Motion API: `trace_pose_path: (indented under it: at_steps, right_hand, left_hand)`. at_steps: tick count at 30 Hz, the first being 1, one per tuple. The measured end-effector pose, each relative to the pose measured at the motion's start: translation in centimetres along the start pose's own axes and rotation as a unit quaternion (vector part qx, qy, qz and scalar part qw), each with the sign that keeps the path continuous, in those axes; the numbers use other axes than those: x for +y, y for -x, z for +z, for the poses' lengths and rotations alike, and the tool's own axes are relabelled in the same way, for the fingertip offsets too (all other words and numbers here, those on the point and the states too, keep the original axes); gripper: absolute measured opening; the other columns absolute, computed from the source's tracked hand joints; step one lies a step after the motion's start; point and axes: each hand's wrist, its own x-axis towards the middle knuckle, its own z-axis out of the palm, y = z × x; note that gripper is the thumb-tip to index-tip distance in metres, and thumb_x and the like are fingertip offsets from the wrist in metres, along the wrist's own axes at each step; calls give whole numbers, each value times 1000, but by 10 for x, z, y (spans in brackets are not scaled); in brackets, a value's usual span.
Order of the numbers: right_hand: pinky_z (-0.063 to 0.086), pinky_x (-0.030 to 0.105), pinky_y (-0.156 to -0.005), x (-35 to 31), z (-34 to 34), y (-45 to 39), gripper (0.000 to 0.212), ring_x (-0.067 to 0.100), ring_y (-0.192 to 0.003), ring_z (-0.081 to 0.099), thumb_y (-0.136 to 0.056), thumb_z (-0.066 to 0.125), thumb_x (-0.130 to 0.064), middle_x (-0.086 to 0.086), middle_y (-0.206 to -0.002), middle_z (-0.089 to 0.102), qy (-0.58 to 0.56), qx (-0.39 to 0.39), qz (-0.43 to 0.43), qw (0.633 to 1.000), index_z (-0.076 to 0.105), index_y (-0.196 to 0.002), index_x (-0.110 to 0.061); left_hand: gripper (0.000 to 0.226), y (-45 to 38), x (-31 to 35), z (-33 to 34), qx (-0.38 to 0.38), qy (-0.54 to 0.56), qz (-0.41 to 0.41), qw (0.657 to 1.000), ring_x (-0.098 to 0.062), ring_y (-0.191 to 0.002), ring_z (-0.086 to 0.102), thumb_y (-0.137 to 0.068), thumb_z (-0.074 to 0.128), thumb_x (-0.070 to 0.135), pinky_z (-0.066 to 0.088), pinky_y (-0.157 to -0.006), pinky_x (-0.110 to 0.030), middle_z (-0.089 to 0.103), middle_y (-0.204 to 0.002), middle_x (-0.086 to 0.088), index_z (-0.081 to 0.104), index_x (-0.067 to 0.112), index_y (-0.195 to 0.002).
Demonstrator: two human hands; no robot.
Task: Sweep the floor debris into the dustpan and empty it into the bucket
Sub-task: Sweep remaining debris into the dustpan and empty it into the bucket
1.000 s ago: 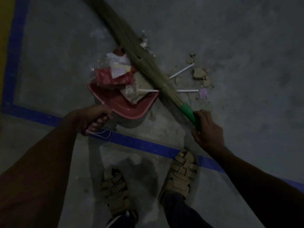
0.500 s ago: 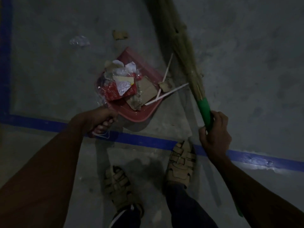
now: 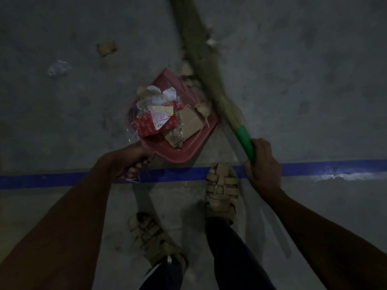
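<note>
Left hand: forearm extended forward, fingers curled round the handle of the dustpan. Dustpan: red plastic, shallow, square-cornered, on the concrete floor, loaded with crumpled wrappers and torn cardboard. Right hand: fingers gripping the smooth green broom handle; the broom's straw bristles lie beside the pan's right edge.

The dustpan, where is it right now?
In the head view the red dustpan sits centre on the floor beyond the blue line, gripped by the left hand, broom at its right.
</note>
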Motion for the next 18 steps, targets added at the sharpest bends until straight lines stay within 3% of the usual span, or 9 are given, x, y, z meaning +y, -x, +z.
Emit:
trace_pose_path:
  at_steps: [6,14,18]
  right_hand:
    - [50,34,-52,3,2,25,64,27,-83,63,-80,71,-20,5,-137,43,16,-66,-72,995,41,-137,-17]
    - [39,26,-52,17,-8,37,68,29,-88,64,-75,76,-12,10,-134,48,6,-2,-37,999,43,-135,-13]
    - [48,32,-56,24,-14,29,63,31,-87,62,-81,70,-10,13,-136,45,-9,40,6,999,43,-138,-9]
  left_hand:
    - [35,-5,2,16,-10,8,-25,1000,-11,-33,13,-86,45,17,12,-43,-13,24,-45,2,40,19,-52]
    - [33,-7,-12,36,-8,39,-35,999,-11,-31,14,-87,50,21,13,-40,-12,22,-46,3,35,19,-57]
    - [33,-5,-21,43,-21,55,-40,997,-11,-31,15,-86,51,18,13,-39,-11,23,-46,3,34,19,-57]
